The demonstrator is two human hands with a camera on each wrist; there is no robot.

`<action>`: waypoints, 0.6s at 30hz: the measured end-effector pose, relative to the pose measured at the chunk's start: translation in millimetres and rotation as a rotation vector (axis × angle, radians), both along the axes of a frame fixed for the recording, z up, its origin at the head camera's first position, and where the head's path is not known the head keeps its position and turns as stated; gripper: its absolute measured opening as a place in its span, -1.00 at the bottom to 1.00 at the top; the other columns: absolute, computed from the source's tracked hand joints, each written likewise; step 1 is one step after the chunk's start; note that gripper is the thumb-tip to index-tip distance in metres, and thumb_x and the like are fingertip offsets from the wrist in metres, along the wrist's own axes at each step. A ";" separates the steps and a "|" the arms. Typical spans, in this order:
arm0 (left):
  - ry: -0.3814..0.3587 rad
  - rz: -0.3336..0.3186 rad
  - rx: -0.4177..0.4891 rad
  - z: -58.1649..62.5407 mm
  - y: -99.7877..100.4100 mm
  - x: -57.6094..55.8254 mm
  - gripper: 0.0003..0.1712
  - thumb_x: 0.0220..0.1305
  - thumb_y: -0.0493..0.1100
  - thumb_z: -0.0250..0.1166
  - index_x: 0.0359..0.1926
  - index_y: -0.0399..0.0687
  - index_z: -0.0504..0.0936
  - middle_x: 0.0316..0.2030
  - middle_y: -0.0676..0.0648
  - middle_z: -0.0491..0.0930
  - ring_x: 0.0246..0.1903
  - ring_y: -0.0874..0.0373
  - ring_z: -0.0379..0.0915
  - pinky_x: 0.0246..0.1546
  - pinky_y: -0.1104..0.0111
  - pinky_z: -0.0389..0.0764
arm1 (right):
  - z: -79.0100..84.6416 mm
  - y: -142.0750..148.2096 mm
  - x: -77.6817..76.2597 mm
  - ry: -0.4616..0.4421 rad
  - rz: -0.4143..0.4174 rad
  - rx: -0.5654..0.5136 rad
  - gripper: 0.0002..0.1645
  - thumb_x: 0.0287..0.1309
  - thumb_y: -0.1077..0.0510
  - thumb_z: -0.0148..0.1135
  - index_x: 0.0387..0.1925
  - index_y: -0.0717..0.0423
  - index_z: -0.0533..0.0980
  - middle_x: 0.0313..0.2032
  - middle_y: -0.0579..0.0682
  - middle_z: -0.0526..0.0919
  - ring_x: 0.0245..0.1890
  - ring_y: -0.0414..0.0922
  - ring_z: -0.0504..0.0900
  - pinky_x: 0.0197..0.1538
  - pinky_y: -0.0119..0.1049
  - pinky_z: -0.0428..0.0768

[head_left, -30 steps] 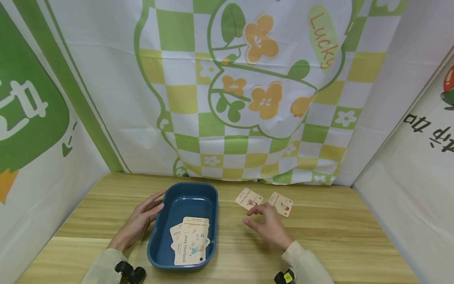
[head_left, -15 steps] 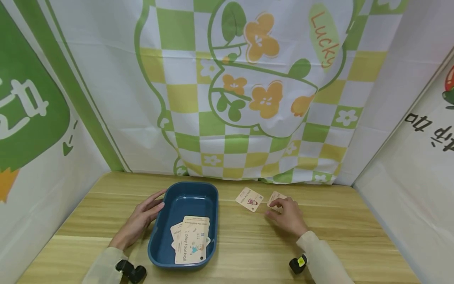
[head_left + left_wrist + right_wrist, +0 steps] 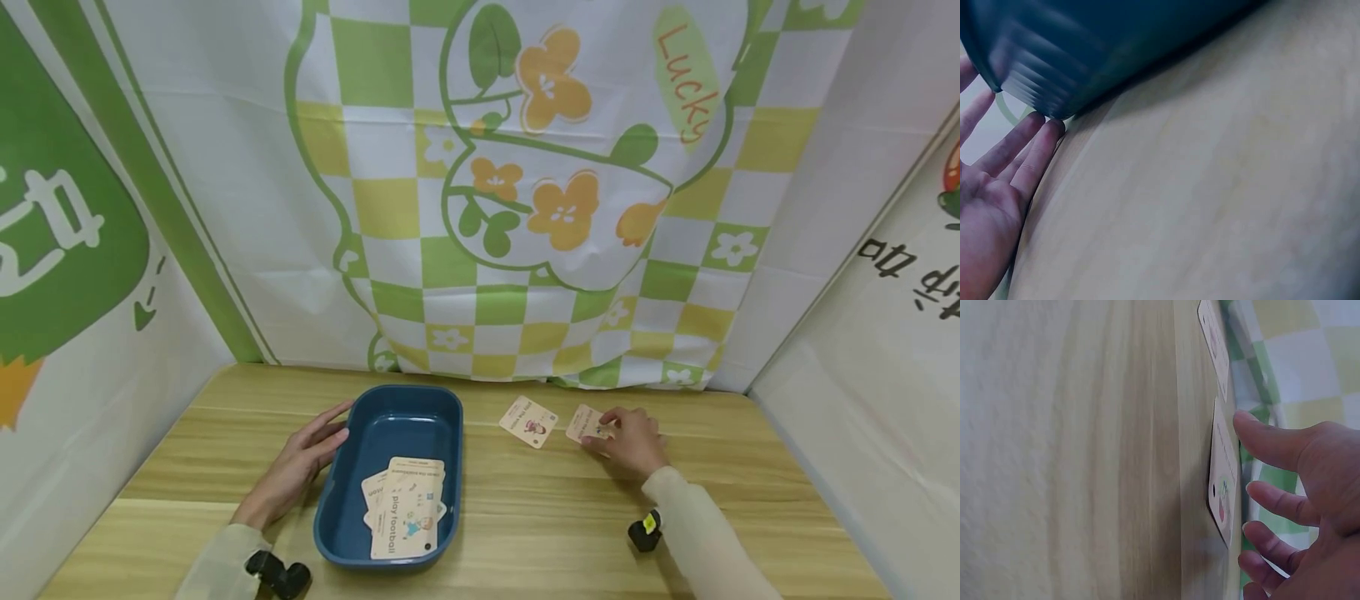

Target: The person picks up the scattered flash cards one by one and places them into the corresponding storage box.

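A blue rectangular tray (image 3: 397, 421) stands on the table, with several printed cards in it, the top one a "play football" card (image 3: 408, 525). My left hand (image 3: 296, 462) touches the tray's left side with fingers extended; the left wrist view shows the fingertips (image 3: 1054, 128) against its outer wall. Over on the right, my right hand (image 3: 633, 442) hovers over a card (image 3: 1222, 475) lying flat, thumb and fingers spread apart. In the head view the hand covers part of that card. Another card (image 3: 529, 422) lies to its left, apart from the hand.
The wooden table (image 3: 517, 517) runs back to a green-and-white checked curtain (image 3: 498, 304). White printed sheets (image 3: 862, 400) close off both sides. A black wrist camera (image 3: 645, 532) sits on the right sleeve, and another (image 3: 277, 575) on the left.
My right hand has moved to the right, past the left card and over the right one. My left hand, the tray and the cards stay where they were.
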State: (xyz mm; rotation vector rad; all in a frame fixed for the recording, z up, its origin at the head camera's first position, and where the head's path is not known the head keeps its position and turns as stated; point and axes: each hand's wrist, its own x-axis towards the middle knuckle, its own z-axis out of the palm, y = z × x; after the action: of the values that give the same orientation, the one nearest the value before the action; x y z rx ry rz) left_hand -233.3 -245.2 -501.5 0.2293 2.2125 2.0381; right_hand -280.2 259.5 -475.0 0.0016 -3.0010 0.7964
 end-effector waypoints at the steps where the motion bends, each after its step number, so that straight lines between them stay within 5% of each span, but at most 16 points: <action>1: -0.001 -0.001 0.002 0.0 0.1 -0.1 -0.28 0.58 0.01 0.09 0.59 -0.08 0.10 0.45 -0.37 0.18 0.13 0.33 0.44 0.11 0.52 0.47 | -0.2 1.2 -1.0 -0.008 -0.006 0.007 -0.36 0.03 -0.19 0.56 -0.04 0.18 0.63 -0.04 0.31 0.53 -0.02 0.30 0.41 -0.06 0.21 0.31; 18: 0.017 -0.012 0.016 -2.2 -0.2 -0.9 -0.29 0.59 -0.03 0.08 0.59 -0.12 0.08 0.44 -0.40 0.18 0.11 0.35 0.47 0.10 0.50 0.50 | -8.0 11.8 -11.4 -0.026 -0.037 0.057 -0.15 -0.15 -0.26 0.64 0.04 0.22 0.60 -0.04 0.35 0.48 0.01 0.32 0.33 -0.04 0.26 0.25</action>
State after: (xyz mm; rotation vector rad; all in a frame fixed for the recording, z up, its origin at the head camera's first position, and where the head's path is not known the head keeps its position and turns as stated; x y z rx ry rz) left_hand -234.2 -245.4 -503.6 0.2613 2.1998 2.0566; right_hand -291.6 271.4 -483.0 -0.0628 -3.0374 0.7129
